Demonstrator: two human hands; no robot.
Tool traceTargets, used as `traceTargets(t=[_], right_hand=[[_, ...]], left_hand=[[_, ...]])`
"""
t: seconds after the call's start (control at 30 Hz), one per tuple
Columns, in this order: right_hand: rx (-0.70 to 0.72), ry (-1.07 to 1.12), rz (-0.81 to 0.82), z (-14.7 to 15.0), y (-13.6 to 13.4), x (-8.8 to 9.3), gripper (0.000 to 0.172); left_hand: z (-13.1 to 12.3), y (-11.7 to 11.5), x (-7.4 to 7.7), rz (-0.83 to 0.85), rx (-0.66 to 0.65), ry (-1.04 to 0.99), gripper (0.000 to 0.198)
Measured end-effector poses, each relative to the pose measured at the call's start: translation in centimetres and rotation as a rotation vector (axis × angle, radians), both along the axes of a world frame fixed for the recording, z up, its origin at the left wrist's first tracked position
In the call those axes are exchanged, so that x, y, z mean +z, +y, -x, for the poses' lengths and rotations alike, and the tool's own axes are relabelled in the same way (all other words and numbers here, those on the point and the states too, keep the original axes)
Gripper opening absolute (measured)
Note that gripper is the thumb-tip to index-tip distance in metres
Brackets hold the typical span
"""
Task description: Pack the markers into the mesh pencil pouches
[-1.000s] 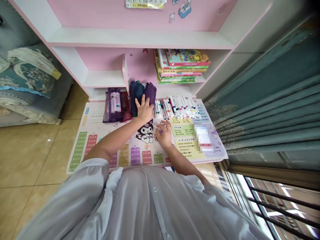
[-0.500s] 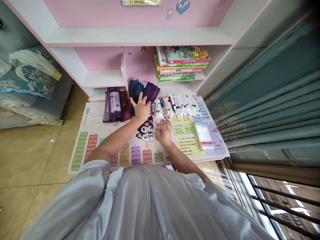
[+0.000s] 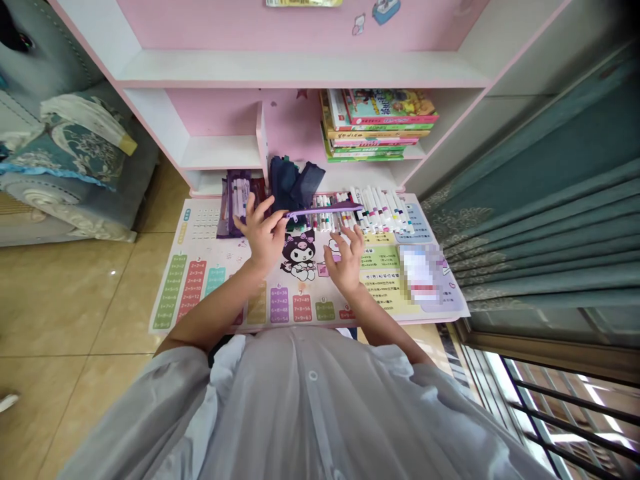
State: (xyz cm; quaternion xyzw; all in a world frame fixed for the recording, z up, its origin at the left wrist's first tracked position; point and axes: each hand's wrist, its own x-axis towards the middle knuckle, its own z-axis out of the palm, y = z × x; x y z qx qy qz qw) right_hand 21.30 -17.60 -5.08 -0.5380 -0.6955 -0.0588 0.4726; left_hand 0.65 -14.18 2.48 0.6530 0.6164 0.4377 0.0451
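The left hand pinches the purple pouch by one end — likely light and limp, best gripped along its zip; the right hand is empty, fingers parted.

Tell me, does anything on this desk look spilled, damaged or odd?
No spill or damage shows. The white item at the right of the desk looks oddly pixelated, hiding its details. The dark pouches beyond the left hand lie askew, overlapping.

Mid-frame, the purple pouch bars the markers' left end; below it, the bench offers passage between left hand and right hand. Stacked books obstruct upper right of centre.
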Motion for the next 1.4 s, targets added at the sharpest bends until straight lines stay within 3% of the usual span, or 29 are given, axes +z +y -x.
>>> traceTargets(t=[0.23, 0.37, 0.47, 0.63, 0.83, 1.07, 1.23, 1.4], right_hand=[[0.073, -0.181, -0.014, 0.8, -1.7, 4.4, 0.03], [0.167, -0.309, 0.101, 1.6, -2.5, 4.7, 0.016], [0.226, -0.379, 0.173, 1.8, -2.6, 4.1, 0.019], [0.326, -0.459, 0.229, 1.4, -1.9, 3.4, 0.014], [0.372, -0.433, 0.222, 1.2, -1.4, 4.0, 0.011], [0.365, -0.214, 0.145, 3.6, -4.5, 3.7, 0.016], [0.349, -0.241, 0.192, 5.7, -6.4, 2.8, 0.022], [0.304, -0.26, 0.285, 6.8, -6.8, 3.2, 0.023]], left_hand=[[4.3, -6.7, -0.6, 0.047, -0.03, 0.022, 0.02], [5.0, -9.2, -2.1, 0.205, -0.062, -0.024, 0.022], [5.0, -10.3, -3.1, 0.285, -0.084, -0.036, 0.021], [4.6, -11.2, -3.5, 0.266, -0.098, 0.053, 0.01], [4.3, -11.2, -3.5, 0.256, -0.135, 0.127, 0.008], [4.6, -11.1, -3.6, 0.382, -0.154, 0.118, 0.013], [4.6, -11.5, -3.5, 0.438, -0.193, 0.103, 0.015], [4.3, -11.6, -3.3, 0.431, -0.217, 0.135, 0.018]])
